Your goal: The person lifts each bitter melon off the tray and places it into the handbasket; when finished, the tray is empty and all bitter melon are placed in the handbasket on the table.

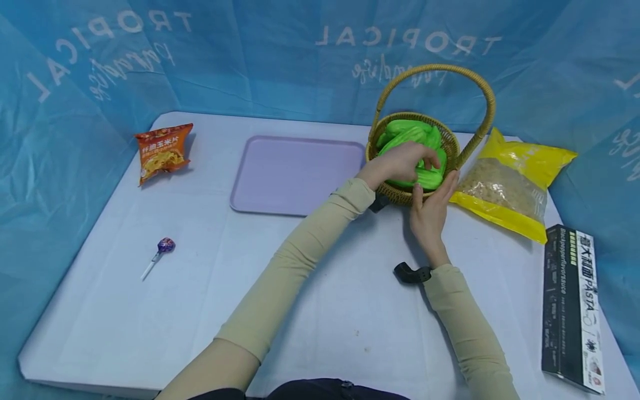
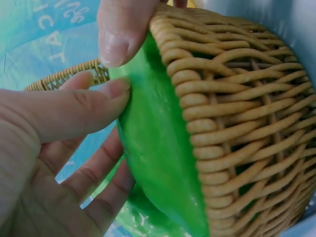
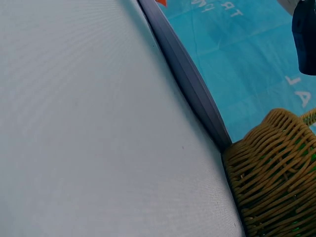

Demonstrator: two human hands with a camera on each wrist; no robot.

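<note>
A round wicker basket (image 1: 452, 145) with a tall arched handle stands at the table's back right. Glossy green gourd-like vegetables (image 1: 407, 133), several of them and faintly ridged, fill it; their exact kind is unclear. My left hand (image 1: 402, 161) reaches over the basket from the left. In the left wrist view its thumb and fingers pinch the edge of one green vegetable (image 2: 155, 138) beside the woven rim. My right hand (image 1: 431, 214) grips the basket's front right rim, thumb on the inner side, fingers outside. The right wrist view shows only the basket's wall (image 3: 276, 173), not the hand.
A lilac tray (image 1: 295, 175) lies left of the basket. To the right are a yellow bag (image 1: 510, 186) and a black pasta box (image 1: 570, 308). An orange snack packet (image 1: 164, 153) and a lollipop (image 1: 162, 249) lie on the left. Blue printed sheeting (image 1: 280, 61) surrounds the table.
</note>
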